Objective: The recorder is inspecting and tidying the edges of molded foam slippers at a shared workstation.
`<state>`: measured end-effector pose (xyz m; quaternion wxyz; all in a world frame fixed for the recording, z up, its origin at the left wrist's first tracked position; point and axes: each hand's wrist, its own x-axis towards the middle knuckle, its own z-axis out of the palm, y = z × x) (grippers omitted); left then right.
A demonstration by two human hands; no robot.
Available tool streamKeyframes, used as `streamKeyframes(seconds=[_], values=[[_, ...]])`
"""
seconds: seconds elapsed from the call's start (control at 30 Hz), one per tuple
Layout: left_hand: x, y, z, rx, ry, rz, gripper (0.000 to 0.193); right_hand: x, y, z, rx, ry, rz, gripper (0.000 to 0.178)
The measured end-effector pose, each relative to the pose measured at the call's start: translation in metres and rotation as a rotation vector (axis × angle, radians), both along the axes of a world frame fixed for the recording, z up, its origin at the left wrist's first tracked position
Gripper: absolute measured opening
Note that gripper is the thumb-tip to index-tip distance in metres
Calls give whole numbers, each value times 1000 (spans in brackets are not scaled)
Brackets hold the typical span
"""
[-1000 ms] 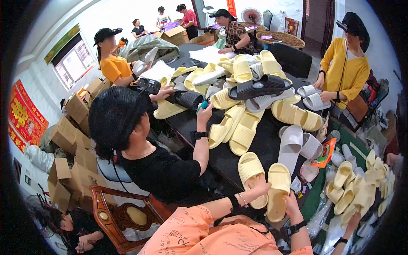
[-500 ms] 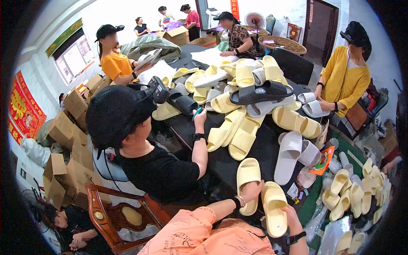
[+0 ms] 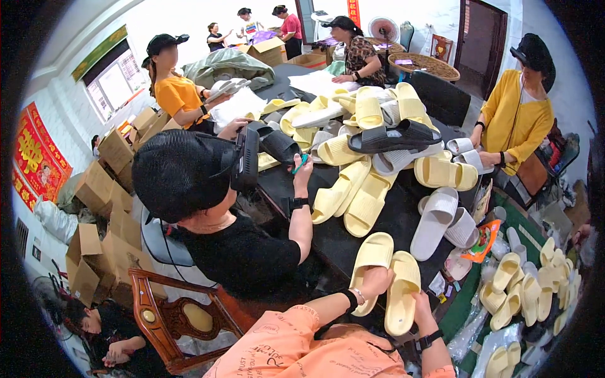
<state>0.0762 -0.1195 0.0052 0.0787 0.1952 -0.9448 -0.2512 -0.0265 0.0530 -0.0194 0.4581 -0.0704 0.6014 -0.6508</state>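
Close to my body, my left hand point(image 3: 375, 281) grips a pale yellow slide slipper point(image 3: 373, 251) by its inner side, fingers partly hidden by it. My right hand point(image 3: 423, 310) is closed on the outer edge of a second yellow slide slipper point(image 3: 403, 277). The two slippers lie side by side, soles down and toes pointing away, touching or overlapping along their inner edges. Just beyond them, a light grey slipper point(image 3: 433, 225) rests at the table edge beside another grey slipper point(image 3: 462, 230).
A heap of yellow, grey and black slippers point(image 3: 372, 142) covers the dark table point(image 3: 328, 252). At left a co-worker in black point(image 3: 233, 252) holds a dark slipper and a small green tool. More slippers point(image 3: 529, 293) lie at right. A wooden chair point(image 3: 183, 318) stands at lower left.
Both my hands have brought the two yellow slippers closer together, the right one shifting left and up. The co-worker in black has raised a hand to the dark slipper.
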Motion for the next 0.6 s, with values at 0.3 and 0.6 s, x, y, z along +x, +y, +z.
streamKeyframes(seconds=[0.3,0.6], values=[[-4,6,2,132,151,156,34,2,22,31,-218,50,-129,35],[-32,3,23,341,-30,67,54,-29,-29,-14,24,230,-171,33]])
